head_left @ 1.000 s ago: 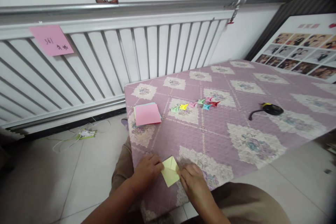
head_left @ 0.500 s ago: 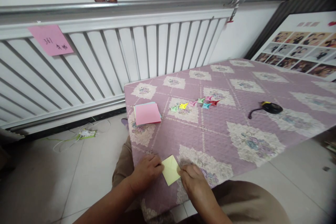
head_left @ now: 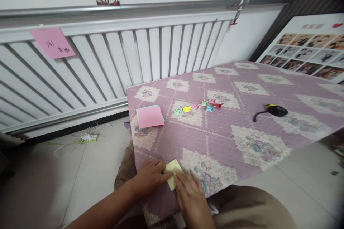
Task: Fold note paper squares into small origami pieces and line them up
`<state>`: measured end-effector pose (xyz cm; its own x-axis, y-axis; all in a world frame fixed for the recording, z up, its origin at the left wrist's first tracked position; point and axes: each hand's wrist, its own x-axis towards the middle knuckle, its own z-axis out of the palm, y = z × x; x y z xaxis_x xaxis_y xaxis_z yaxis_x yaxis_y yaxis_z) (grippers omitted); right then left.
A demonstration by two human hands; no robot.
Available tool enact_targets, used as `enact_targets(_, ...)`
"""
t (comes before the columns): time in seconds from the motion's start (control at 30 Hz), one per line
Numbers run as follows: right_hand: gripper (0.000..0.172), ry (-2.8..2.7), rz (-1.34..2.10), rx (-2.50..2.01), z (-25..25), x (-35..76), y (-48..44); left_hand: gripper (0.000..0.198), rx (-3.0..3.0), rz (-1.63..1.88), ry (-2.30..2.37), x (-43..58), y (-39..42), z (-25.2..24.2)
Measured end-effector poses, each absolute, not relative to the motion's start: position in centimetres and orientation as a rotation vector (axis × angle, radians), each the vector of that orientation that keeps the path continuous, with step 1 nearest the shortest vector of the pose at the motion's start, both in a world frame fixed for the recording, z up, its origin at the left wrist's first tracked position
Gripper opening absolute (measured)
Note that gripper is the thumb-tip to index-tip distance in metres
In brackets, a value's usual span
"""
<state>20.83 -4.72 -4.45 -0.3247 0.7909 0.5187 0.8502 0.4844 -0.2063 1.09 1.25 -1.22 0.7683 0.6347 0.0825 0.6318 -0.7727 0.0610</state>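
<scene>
A small square of pale yellow folded paper (head_left: 174,165) lies near the table's front corner, one corner pointing away from me. Crease lines show on it. My left hand (head_left: 150,178) grips its left side, fingers curled and the thumb resting on the paper. Across its right part lies my right hand (head_left: 189,190), fingers stretched out together and pressing down; that side of the paper is hidden beneath them.
A stack of coloured paper sheets (head_left: 151,117), pink on top, sits at the table's left. Several small folded paper figures (head_left: 187,108) stand mid-table. A black object with a cord (head_left: 276,110) lies to the right. Behind are a radiator (head_left: 156,52) and a photo board (head_left: 306,48).
My right hand has moved left from the paper's right corner and now lies flat over its right part. My left thumb has slid further onto the paper.
</scene>
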Motion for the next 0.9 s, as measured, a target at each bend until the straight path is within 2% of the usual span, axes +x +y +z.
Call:
enact_targets(0.13, 0.04, -2.224, -0.134, -1.304, -4.9, 19.8, -5.2, 0.022, 2.923, 0.129, 1.049, 1.0, 1.0, -1.1)
enact_targets(0.47, 0.036, -2.371, -0.259, -1.318, -5.1, 24.0, -5.3, 0.032, 2.796, 0.212, 1.298, -0.5, -0.2, -1.5)
enact_targets(0.6, 0.031, -2.302, -0.289, -1.337, -5.1, 24.1, -5.3, 0.027, 2.732, 0.205, 1.396, 0.1, -0.3, -1.4)
enact_targets(0.73, 0.029, -2.281, -0.297, -1.358, -4.9, 23.6, -5.4, 0.025, 2.672, 0.399, 1.534, 1.6, -1.0, -1.9)
enact_targets(0.83, 0.028, -2.249, -0.248, -1.374, -4.4, 23.2, -5.4, 0.029, 2.717, 0.558, 1.395, 2.9, -2.1, -2.7)
enact_targets(0.9, 0.025, -2.198, -0.167, -1.391, -4.1, 23.1, -5.3, 0.027, 2.693, 0.542, 1.334, 3.5, -2.8, -3.3)
